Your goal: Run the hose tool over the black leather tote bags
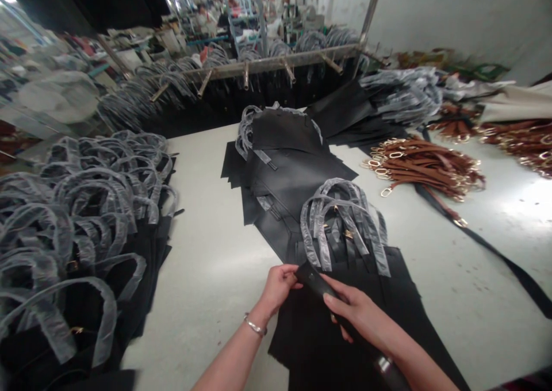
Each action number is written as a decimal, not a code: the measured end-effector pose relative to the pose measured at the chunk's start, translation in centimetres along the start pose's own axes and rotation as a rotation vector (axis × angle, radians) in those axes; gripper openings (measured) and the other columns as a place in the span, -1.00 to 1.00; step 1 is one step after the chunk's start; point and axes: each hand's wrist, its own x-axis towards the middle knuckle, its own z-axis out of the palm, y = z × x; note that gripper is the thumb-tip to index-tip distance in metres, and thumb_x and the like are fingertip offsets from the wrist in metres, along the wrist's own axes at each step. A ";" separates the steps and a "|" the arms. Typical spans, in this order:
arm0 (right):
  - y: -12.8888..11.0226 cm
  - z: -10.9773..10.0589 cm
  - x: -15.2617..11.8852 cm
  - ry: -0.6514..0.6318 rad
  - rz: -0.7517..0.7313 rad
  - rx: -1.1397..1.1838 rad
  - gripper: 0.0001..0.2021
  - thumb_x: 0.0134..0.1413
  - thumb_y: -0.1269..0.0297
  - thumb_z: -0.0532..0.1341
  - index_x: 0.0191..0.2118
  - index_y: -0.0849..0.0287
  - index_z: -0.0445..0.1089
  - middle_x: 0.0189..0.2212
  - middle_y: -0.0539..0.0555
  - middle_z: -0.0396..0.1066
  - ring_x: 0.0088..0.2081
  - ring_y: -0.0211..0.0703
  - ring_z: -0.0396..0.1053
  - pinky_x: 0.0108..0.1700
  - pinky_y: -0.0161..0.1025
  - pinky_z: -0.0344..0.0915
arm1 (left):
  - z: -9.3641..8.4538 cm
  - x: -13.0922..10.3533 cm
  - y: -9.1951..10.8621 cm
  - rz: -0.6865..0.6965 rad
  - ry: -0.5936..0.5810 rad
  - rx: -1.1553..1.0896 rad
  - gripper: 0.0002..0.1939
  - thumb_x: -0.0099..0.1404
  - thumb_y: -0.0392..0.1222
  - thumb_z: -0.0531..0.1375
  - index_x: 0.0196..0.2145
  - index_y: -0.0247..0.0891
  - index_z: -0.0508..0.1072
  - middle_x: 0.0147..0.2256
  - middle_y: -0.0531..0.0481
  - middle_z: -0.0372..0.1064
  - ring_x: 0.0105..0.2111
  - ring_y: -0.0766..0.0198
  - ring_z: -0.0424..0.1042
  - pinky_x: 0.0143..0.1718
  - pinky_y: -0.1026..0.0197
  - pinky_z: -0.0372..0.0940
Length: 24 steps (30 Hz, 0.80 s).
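Observation:
My left hand (pixel 279 287), with a metal bracelet at the wrist, pinches the near-left edge of a black strap-like piece (pixel 314 280). My right hand (pixel 360 307) is closed round the same piece farther down, thumb on top. Below the right wrist shows a dark, rounded part with a silver band (pixel 383 364); whether it joins the held piece I cannot tell. Under both hands lie black bag panels (pixel 405 316). Just beyond them, plastic-wrapped handles (pixel 340 224) arch up from a panel with small gold fittings.
Many black panels with wrapped handles (pixel 86 218) are heaped at the left. More black panels (pixel 287 129) overlap down the middle of the pale table (pixel 194 253). Brown straps with gold clasps (pixel 431 164) lie right, beside a long black strap (pixel 495 247). A metal rack (pixel 259 69) stands behind.

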 end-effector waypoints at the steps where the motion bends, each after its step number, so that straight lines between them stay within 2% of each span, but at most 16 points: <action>1: -0.1 0.0 0.1 0.004 -0.002 0.000 -0.40 0.14 0.02 0.16 0.28 0.04 0.15 -0.57 -0.12 0.27 -0.71 -0.38 0.22 -0.67 -0.41 0.20 | 0.1 0.0 0.0 0.000 0.002 -0.005 -0.67 0.04 -0.05 0.35 -0.32 -0.39 0.56 -0.42 -0.05 0.47 -0.37 0.24 0.46 -0.30 0.21 0.41; 6: -1.0 -1.1 0.6 0.173 -0.054 0.007 -0.36 0.14 0.03 0.16 0.31 0.08 0.10 -0.55 -0.10 0.31 -0.68 -0.35 0.25 -0.63 -0.37 0.24 | 0.4 -0.1 0.1 -0.032 0.088 -0.051 -0.64 -0.02 -0.07 0.39 -0.34 -0.41 0.52 -0.47 -0.02 0.42 -0.48 0.34 0.40 -0.33 0.22 0.41; 8: -1.1 -1.7 0.3 0.151 -0.033 0.027 -0.33 0.13 0.00 0.16 0.32 0.07 0.07 -0.56 -0.10 0.31 -0.69 -0.35 0.25 -0.64 -0.37 0.22 | 0.5 -0.2 0.2 -0.048 0.097 -0.060 -0.63 -0.02 -0.08 0.39 -0.33 -0.42 0.51 -0.47 -0.02 0.42 -0.48 0.36 0.39 -0.31 0.20 0.42; 10: -1.0 -1.8 -0.1 0.064 -0.003 0.034 -0.33 0.11 -0.01 0.17 0.31 0.08 0.09 -0.57 -0.12 0.29 -0.71 -0.36 0.22 -0.66 -0.39 0.19 | 0.6 -0.2 0.1 -0.046 0.072 -0.044 -0.66 0.02 -0.10 0.36 -0.31 -0.41 0.51 -0.44 -0.04 0.43 -0.45 0.33 0.40 -0.29 0.18 0.41; 12: -0.8 -1.5 -0.2 0.031 -0.005 0.015 -0.36 0.11 0.00 0.18 0.28 0.08 0.15 -0.58 -0.13 0.27 -0.71 -0.37 0.21 -0.66 -0.39 0.19 | 0.5 -0.1 0.1 -0.030 0.062 0.051 -0.72 0.08 -0.12 0.31 -0.30 -0.39 0.51 -0.44 -0.04 0.42 -0.44 0.29 0.41 -0.30 0.15 0.41; 15: -1.0 -1.5 0.1 0.198 -0.078 -0.035 -0.39 0.12 0.03 0.17 0.27 0.08 0.17 -0.55 -0.10 0.30 -0.67 -0.35 0.26 -0.60 -0.36 0.26 | 0.3 0.5 0.6 0.014 0.132 0.282 -0.86 0.13 -0.23 0.24 -0.34 -0.35 0.50 -0.47 -0.02 0.38 -0.45 0.25 0.38 -0.29 0.10 0.39; 17: -1.4 -2.2 -0.2 0.320 -0.104 -0.035 -0.37 0.13 0.02 0.16 0.29 0.07 0.13 -0.53 -0.09 0.32 -0.65 -0.33 0.28 -0.56 -0.35 0.28 | 0.7 1.2 1.7 0.169 0.208 0.499 -0.83 0.14 -0.34 0.18 -0.27 -0.30 0.49 -0.38 -0.05 0.40 -0.35 0.20 0.39 -0.18 0.08 0.34; 19: -1.4 -3.4 -1.2 0.359 -0.090 -0.006 -0.35 0.12 0.01 0.17 0.30 0.06 0.11 -0.54 -0.10 0.30 -0.65 -0.32 0.27 -0.57 -0.35 0.27 | 2.0 2.4 3.1 0.384 0.219 0.716 -0.73 0.18 -0.39 0.12 -0.16 -0.24 0.47 -0.24 -0.07 0.39 -0.21 0.18 0.38 -0.06 0.10 0.27; 20: -1.1 -4.0 -2.0 0.362 -0.076 0.008 -0.35 0.11 0.00 0.17 0.30 0.06 0.11 -0.55 -0.10 0.30 -0.65 -0.32 0.26 -0.58 -0.35 0.26 | 3.2 3.1 3.8 0.470 0.181 0.806 -0.71 0.20 -0.39 0.10 -0.14 -0.22 0.45 -0.20 -0.07 0.38 -0.17 0.18 0.37 -0.03 0.11 0.25; 24: 1.7 -5.4 -5.5 0.408 -0.036 0.043 -0.32 0.08 -0.05 0.18 0.29 0.06 0.13 -0.55 -0.10 0.29 -0.63 -0.30 0.25 -0.56 -0.33 0.25 | 9.1 6.8 5.6 0.619 -0.110 1.051 -0.77 0.28 -0.30 0.10 -0.10 -0.22 0.42 -0.14 -0.11 0.33 -0.09 0.13 0.33 0.00 0.14 0.21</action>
